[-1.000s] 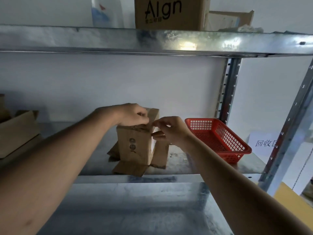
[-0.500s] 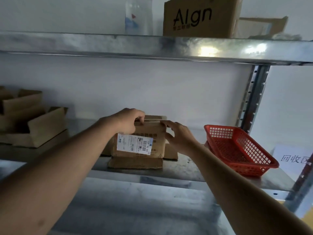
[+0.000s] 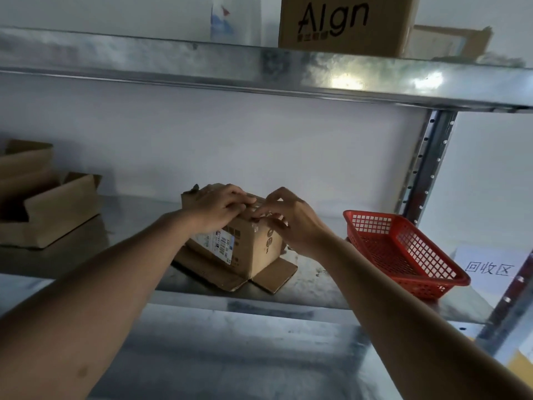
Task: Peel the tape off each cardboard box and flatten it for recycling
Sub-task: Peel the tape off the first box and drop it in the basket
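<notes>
Mid-shelf (image 3: 302, 295): left hand (image 3: 215, 207) presses box (image 3: 248, 249) flat-fingered; right hand (image 3: 288, 217) pinches tape (image 3: 264, 215). Peel low, slowly.

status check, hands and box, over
Left hand pressing flat on box top. Right hand picking at tape there. Bottom flaps splayed. Nothing in the way.

Brown cardboard box (image 3: 245, 249) with white barcode label (image 3: 215, 242) (black print); red lattice-mesh plastic basket (image 3: 403, 252); grey mottled metal shelf (image 3: 302, 293); brown carton (image 3: 343, 24), black "AIgn" lettering.
</notes>
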Motion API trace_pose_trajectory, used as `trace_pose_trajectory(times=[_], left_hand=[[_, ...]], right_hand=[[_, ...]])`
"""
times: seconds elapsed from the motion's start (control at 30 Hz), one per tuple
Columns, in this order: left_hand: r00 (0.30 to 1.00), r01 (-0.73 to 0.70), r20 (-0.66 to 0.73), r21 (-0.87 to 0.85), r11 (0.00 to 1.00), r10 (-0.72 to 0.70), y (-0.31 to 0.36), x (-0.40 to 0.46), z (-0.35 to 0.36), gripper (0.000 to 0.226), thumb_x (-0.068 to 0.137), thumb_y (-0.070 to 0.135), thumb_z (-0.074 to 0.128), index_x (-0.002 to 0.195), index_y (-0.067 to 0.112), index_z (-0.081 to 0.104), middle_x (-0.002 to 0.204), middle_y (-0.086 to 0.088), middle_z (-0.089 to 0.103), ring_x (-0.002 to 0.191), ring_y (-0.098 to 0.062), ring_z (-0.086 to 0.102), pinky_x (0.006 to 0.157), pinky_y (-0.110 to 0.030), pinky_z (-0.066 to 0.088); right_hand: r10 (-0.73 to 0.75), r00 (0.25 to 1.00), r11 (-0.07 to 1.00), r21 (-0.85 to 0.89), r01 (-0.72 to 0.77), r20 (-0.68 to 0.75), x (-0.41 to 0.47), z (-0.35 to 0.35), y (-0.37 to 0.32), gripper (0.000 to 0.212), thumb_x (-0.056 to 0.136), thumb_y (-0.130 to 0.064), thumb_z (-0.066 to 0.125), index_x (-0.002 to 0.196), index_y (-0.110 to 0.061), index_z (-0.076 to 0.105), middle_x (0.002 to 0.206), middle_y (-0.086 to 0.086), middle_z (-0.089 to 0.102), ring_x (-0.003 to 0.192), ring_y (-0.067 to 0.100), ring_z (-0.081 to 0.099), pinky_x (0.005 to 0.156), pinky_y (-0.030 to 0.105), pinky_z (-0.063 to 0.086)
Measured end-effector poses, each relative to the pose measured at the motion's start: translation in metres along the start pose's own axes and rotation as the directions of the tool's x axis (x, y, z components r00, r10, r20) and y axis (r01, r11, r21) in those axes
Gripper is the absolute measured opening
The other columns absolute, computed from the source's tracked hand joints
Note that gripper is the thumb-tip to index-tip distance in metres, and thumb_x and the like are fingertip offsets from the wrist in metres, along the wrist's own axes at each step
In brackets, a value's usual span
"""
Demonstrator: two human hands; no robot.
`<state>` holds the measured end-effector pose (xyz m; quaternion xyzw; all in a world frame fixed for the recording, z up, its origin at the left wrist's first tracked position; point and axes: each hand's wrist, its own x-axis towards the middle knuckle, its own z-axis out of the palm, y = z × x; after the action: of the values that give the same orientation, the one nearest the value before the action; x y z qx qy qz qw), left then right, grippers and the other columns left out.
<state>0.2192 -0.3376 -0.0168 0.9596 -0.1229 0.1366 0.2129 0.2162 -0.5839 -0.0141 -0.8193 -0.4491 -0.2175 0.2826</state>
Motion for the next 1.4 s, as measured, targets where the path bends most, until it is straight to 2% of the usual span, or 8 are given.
trace_pose_trajectory(times=[0.17,0.3,0.43,0.57,0.67,0.8,1.07,1.4], left_hand=[[0.999,-0.022,0.023,-0.114,0.993,0.025,-0.004,0.001,-0.010,0.032,0.106,0.041,0.050,0.105,0.071,0.060,0.129,0.029,0.054,0.134,-0.007,0.045,0.117,-0.049,0.035],[0.997,-0.052,0.047,-0.172,0.984,0.061,-0.010,0.006,-0.014,0.044,0.105,0.036,0.052,0.098,0.078,0.057,0.130,0.031,0.054,0.133,-0.004,0.045,0.118,-0.046,0.032],[0.986,-0.123,0.083,-0.197,0.973,0.142,-0.020,0.017,-0.015,0.026,0.098,0.042,0.047,0.106,0.058,0.066,0.138,0.014,0.057,0.134,-0.012,0.047,0.116,-0.051,0.034],[0.980,-0.147,0.091,-0.266,0.953,0.177,-0.033,0.025,-0.013,0.044,0.089,0.059,0.045,0.114,0.036,0.074,0.136,0.010,0.059,0.131,-0.014,0.051,0.114,-0.051,0.038],[0.970,-0.188,0.091,-0.311,0.932,0.226,-0.040,0.031,-0.013,0.038,0.091,0.058,0.049,0.114,0.039,0.073,0.137,0.008,0.060,0.132,-0.014,0.051,0.115,-0.049,0.037],[0.954,-0.238,0.105,-0.310,0.920,0.282,-0.052,0.038,-0.011,0.029,0.108,0.029,0.050,0.126,0.042,0.069,0.142,0.011,0.057,0.138,-0.010,0.046,0.120,-0.051,0.031],[0.917,-0.367,0.068,-0.240,0.899,0.393,-0.057,0.036,-0.009,0.045,0.103,0.035,0.038,0.137,0.026,0.066,0.143,0.007,0.059,0.139,-0.012,0.044,0.119,-0.050,0.031],[0.948,-0.272,0.104,-0.229,0.935,0.302,-0.053,0.033,-0.012,0.055,0.095,0.036,0.033,0.137,0.021,0.064,0.147,0.007,0.054,0.138,-0.013,0.044,0.117,-0.044,0.031]], right_hand=[[-0.003,0.994,1.000,-0.018,0.005,0.111,0.015,0.002,-0.007,0.028,0.094,-0.016,0.075,0.119,-0.027,0.076,0.112,-0.006,0.068,0.092,0.005,0.059,0.079,0.018,0.043],[0.063,0.990,0.998,0.007,-0.064,0.125,0.028,-0.001,-0.014,0.021,0.084,-0.020,0.085,0.101,-0.031,0.081,0.095,-0.012,0.069,0.083,0.004,0.062,0.075,0.018,0.048],[0.111,0.974,0.993,-0.062,-0.101,0.199,0.046,-0.002,-0.022,0.016,0.082,-0.021,0.087,0.095,-0.027,0.081,0.088,-0.015,0.068,0.085,0.002,0.063,0.070,0.011,0.047],[0.103,0.969,0.987,-0.147,-0.070,0.225,0.053,0.000,-0.030,0.031,0.080,-0.028,0.089,0.108,-0.027,0.078,0.095,-0.015,0.065,0.080,0.003,0.064,0.068,0.015,0.048],[0.074,0.972,0.979,-0.200,-0.029,0.223,0.051,0.006,-0.035,0.046,0.074,-0.026,0.093,0.117,-0.022,0.077,0.102,-0.008,0.069,0.077,0.004,0.061,0.068,0.015,0.047],[0.094,0.990,0.987,-0.137,-0.080,0.102,0.049,0.017,-0.039,0.029,0.074,-0.019,0.093,0.101,-0.024,0.083,0.092,-0.011,0.070,0.075,0.005,0.066,0.070,0.016,0.049],[0.203,0.976,0.974,-0.120,-0.193,0.076,0.054,0.027,-0.048,0.016,0.079,-0.039,0.086,0.088,-0.032,0.075,0.084,-0.016,0.068,0.078,0.002,0.065,0.066,0.014,0.051],[0.358,0.917,0.909,-0.293,-0.297,0.178,0.076,0.026,-0.065,0.002,0.090,-0.031,0.078,0.092,-0.030,0.078,0.084,-0.014,0.068,0.077,0.003,0.064,0.070,0.031,0.057]])
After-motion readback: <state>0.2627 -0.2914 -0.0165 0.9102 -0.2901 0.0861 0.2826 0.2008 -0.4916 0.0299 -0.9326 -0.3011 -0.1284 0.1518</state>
